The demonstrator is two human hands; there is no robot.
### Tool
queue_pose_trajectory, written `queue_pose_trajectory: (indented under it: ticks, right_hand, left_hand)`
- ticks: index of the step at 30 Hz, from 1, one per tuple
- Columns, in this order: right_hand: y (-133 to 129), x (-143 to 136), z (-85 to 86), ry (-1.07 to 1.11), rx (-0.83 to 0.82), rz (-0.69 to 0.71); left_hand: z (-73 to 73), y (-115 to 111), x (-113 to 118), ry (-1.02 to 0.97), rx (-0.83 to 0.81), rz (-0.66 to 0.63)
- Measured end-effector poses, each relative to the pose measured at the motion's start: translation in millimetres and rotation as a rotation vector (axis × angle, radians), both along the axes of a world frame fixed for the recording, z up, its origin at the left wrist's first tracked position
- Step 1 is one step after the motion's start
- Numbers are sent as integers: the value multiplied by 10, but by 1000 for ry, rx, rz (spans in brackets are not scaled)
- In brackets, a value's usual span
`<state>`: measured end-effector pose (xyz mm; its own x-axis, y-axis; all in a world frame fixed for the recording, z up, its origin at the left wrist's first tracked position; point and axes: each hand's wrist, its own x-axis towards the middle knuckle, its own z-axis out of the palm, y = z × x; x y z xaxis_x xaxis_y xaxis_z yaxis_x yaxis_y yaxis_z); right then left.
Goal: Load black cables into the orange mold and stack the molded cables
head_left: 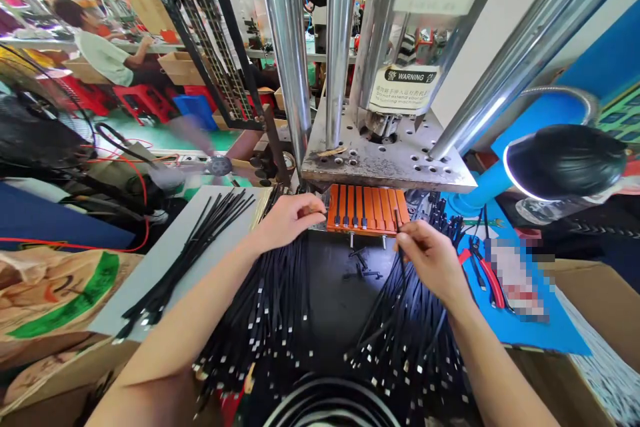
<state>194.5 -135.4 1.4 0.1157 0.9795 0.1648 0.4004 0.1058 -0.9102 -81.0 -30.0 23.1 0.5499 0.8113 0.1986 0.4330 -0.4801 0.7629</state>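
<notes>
At the press, I have both hands at an orange ribbed fixture [367, 208], a flat slotted block sitting under the scuffed, hole-drilled steel plate [385, 163] and between polished chrome columns [287, 47]. Several thin black cables already lie in its grooves. My left hand [287, 219] rests at the fixture's left edge, fingers curled nearly closed, fingertips touching the block; I cannot tell whether they pinch a cable. My right hand [431, 257] pinches one black cable [399, 230] between thumb and forefinger, its tip at the fixture's right slots. Glossy black cable bundles [400, 327] with small silver ends fan out below both wrists. More cables [200, 240] lie on a grey board to the left; red-handled cutters [490, 280] rest on a blue mat.
</notes>
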Motion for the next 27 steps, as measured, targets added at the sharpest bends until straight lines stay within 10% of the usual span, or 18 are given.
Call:
queue_pose_trajectory:
  ticks: [6,13,21,27]
  right_hand:
    - [40,-491,270,105,121,235]
    - [-65,-509,276,-93,299,166]
    - [-296,-494,-116,-1,-22,323]
    - [-211,-336,-81,-20,-65,371]
  left_hand:
    - [504,-305,575,-263,-152,-270]
    - [646,-221,840,-437,-328,-297]
    - [920,-135,1014,-515,2,-205]
    - [1061,-139,1022,-481,47,-272]
